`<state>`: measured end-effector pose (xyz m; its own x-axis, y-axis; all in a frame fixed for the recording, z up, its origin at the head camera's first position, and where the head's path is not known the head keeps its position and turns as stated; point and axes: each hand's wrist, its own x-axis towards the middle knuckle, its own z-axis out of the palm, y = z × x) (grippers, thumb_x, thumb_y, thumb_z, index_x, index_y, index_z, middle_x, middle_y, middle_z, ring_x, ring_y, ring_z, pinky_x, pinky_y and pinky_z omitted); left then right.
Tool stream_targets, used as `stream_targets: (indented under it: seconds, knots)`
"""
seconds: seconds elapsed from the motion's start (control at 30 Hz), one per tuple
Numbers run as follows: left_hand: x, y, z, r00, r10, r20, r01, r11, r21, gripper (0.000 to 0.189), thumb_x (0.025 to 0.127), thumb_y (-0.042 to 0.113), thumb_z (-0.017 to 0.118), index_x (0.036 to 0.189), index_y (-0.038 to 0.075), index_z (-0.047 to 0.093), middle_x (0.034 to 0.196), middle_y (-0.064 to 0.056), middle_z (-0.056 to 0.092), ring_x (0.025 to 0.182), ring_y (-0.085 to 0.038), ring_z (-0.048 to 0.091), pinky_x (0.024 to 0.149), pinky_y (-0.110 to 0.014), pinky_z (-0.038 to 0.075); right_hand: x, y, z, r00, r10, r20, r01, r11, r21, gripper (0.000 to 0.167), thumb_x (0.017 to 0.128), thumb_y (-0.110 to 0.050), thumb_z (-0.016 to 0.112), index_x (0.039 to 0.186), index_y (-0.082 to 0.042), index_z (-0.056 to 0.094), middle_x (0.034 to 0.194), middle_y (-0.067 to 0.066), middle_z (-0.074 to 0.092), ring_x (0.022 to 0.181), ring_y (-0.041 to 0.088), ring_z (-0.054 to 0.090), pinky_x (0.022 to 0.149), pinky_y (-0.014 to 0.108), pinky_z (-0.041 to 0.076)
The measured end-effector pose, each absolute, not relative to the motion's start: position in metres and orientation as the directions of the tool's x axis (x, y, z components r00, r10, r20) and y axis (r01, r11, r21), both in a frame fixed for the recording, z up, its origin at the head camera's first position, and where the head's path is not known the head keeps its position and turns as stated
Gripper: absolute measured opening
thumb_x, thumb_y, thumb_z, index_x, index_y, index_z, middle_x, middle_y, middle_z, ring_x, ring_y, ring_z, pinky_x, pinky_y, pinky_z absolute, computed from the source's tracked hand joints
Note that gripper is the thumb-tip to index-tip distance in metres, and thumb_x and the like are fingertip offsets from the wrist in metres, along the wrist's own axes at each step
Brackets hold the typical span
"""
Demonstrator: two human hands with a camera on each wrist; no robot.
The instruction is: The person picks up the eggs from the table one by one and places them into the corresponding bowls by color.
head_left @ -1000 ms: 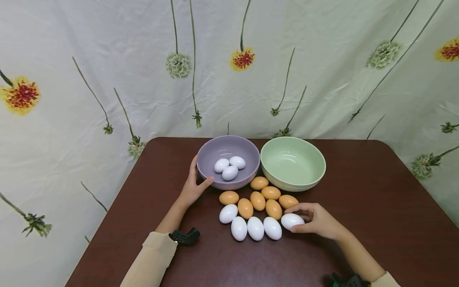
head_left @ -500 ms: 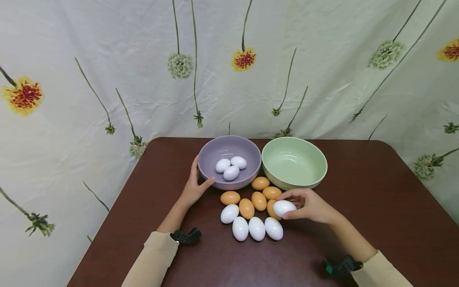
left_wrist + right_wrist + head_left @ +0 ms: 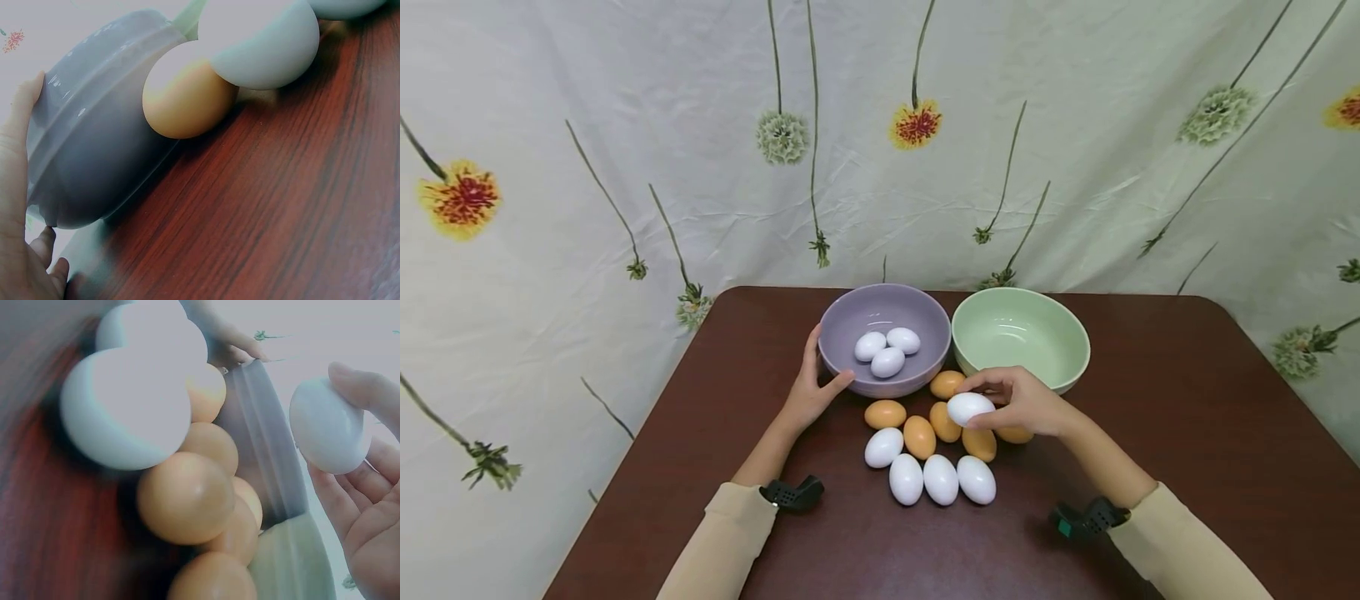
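My right hand (image 3: 1018,402) pinches a white egg (image 3: 968,409) between thumb and fingers, raised over the brown eggs near the bowls. In the right wrist view that white egg (image 3: 328,428) is lifted clear of the others. My left hand (image 3: 808,390) holds the left side of the purple bowl (image 3: 936,312), its thumb at the near rim and its fingers along the outside. Three white eggs (image 3: 887,362) lie inside this bowl. Several brown eggs (image 3: 919,437) lie on the table in front, partly hidden by my right hand. Nearer me are several white eggs (image 3: 941,480).
A green bowl (image 3: 1037,333) with nothing seen inside stands just right of the purple one. Both sit toward the back of the dark wooden table (image 3: 1187,400). Behind the table hangs a white flower-print cloth (image 3: 865,192).
My right hand has lifted the white egg from the right end of the near group and carried it left and forward, toward the purple bowl. My left hand has stayed at the bowl.
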<state>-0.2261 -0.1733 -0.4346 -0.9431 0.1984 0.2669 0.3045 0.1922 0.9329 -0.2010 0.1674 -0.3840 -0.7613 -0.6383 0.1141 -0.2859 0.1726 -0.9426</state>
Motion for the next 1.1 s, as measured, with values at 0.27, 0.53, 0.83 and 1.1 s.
stream_targets:
  seconds: [0.27,0.53,0.83,1.1]
  knots:
    - [-0.227,-0.175,-0.436,-0.942,0.200,0.271,0.309,0.195,0.931,0.094,0.089,0.008,0.067,0.155,0.001,0.001,0.159,-0.023,0.005,0.145,-0.038,0.011,0.114,-0.052,0.012,-0.219,0.150,-0.376,-0.762,-0.635,0.124,-0.299,0.176,-0.938,0.040,0.079,-0.003,0.080,0.115,0.006,0.066,0.111,0.014,0.068,0.098,0.023,0.065,0.084,0.033,0.052]
    - [-0.226,-0.174,-0.435,-0.945,0.195,0.262,0.300,0.203,0.932,0.093,0.089,0.006,0.065,0.155,0.001,0.000,0.160,-0.023,0.005,0.145,-0.038,0.011,0.114,-0.052,0.011,-0.233,0.133,-0.368,-0.780,-0.616,0.110,-0.284,0.191,-0.940,0.038,0.078,-0.005,0.081,0.113,0.001,0.068,0.110,0.011,0.067,0.102,0.025,0.063,0.086,0.034,0.051]
    - [-0.225,-0.175,-0.435,-0.942,0.199,0.269,0.308,0.198,0.931,0.093,0.089,0.005,0.065,0.155,0.001,0.000,0.159,-0.023,0.006,0.144,-0.039,0.016,0.114,-0.052,0.013,-0.251,0.109,-0.361,-0.811,-0.583,0.037,-0.166,0.170,-0.971,0.040,0.077,-0.003,0.081,0.114,0.002,0.068,0.113,0.010,0.066,0.101,0.021,0.061,0.081,0.030,0.051]
    - [-0.225,-0.174,-0.434,-0.946,0.194,0.260,0.298,0.202,0.933,0.093,0.089,0.008,0.066,0.155,0.001,0.001,0.160,-0.022,0.005,0.145,-0.038,0.013,0.114,-0.053,0.012,-0.270,0.091,-0.360,-0.790,-0.609,0.073,-0.274,0.244,-0.930,0.040,0.078,-0.006,0.081,0.116,0.002,0.068,0.116,0.011,0.067,0.102,0.022,0.062,0.083,0.033,0.052]
